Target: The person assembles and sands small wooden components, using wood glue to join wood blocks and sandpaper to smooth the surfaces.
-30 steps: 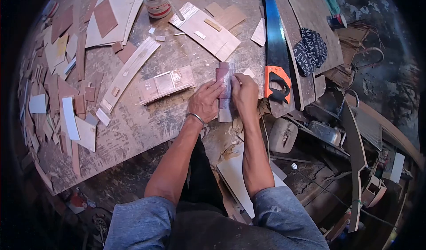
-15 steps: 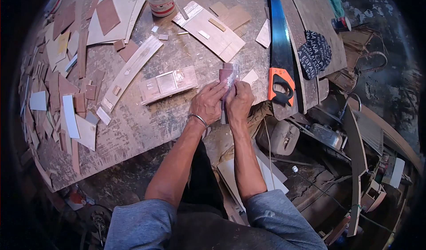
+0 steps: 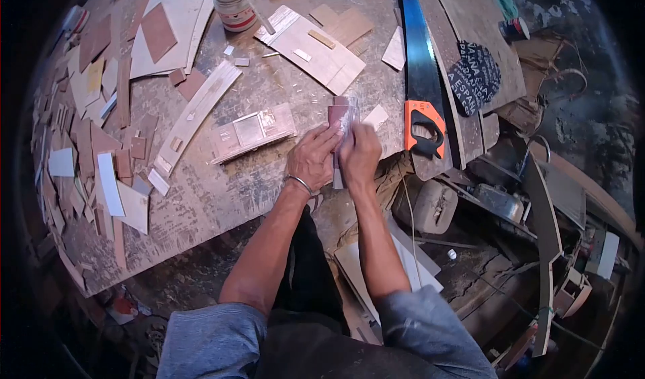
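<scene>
Pressing narrow reddish-brown wooden strip [image 3: 341, 113] between closed fingers [image 3: 327, 138] of left hand [image 3: 312, 158] and right hand [image 3: 359, 152] on table [image 3: 222, 191]; steady pressure likely needed.

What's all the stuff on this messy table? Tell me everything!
table: one, grey-brown, under everything
saw: one, dark blade with orange-black handle, right of the hands
jar: one, white with red band, far edge
wood scraps: many, brown and white, left side
curved strip: one, pale, left of middle
small panel: one, brownish, left of the hands
flat board: one, pale brown, beyond the hands
cloth: one, black with white letters, right of saw
wood piece: one, reddish, between both hands
left hand: one, on wood piece
right hand: one, on wood piece
</scene>
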Motion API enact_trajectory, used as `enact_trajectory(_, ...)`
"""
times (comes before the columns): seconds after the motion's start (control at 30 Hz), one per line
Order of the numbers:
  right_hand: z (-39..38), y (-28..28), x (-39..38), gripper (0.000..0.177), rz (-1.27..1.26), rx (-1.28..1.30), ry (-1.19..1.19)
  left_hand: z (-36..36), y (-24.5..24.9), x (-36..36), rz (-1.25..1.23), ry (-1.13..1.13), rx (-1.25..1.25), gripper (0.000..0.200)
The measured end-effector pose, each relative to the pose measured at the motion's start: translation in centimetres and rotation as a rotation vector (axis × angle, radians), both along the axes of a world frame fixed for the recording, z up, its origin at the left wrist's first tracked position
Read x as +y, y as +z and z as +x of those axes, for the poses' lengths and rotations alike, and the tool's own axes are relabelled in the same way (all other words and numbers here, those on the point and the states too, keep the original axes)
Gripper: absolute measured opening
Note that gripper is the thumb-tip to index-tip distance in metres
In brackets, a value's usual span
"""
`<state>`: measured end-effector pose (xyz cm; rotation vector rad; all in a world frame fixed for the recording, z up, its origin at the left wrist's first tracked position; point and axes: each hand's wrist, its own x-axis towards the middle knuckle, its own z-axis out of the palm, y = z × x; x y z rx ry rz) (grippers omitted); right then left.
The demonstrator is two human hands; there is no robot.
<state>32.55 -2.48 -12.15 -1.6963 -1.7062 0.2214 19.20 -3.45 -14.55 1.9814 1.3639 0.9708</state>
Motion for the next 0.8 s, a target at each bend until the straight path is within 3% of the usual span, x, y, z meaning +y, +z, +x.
enact_trajectory(0.03,-0.1,-0.2,1.7,0.022,0.014,-0.035,0.003,0.0,0.1,-0.1,-0.006,0.015,0.001,0.045)
enact_trajectory(0.17,0.0,-0.5,-4.1,0.020,-0.029,0.083,-0.038,-0.3,0.2,0.1,-0.008,0.011,0.000,0.046)
enact_trajectory(0.3,0.3,0.3,1.6,0.018,-0.001,0.109,0.008,0.1,-0.1,-0.1,-0.017,0.019,-0.016,0.046)
enact_trajectory(0.43,-0.9,0.1,-2.7,0.017,-0.006,0.085,-0.066,0.0,0.1,-0.1,-0.036,0.020,-0.025,0.046)
enact_trajectory(0.57,-0.7,0.1,1.2,0.020,-0.007,0.017,-0.025,-0.1,0.3,-0.3,-0.054,0.016,0.006,0.046)
enact_trajectory(0.7,-1.0,-0.4,-3.1,0.019,-0.010,0.078,-0.087,0.0,0.0,0.1,-0.024,0.010,0.009,0.044)
enact_trajectory(0.8,-0.4,-0.9,2.0,0.022,0.034,0.033,-0.039,0.2,0.0,-0.1,-0.018,0.013,0.016,0.044)
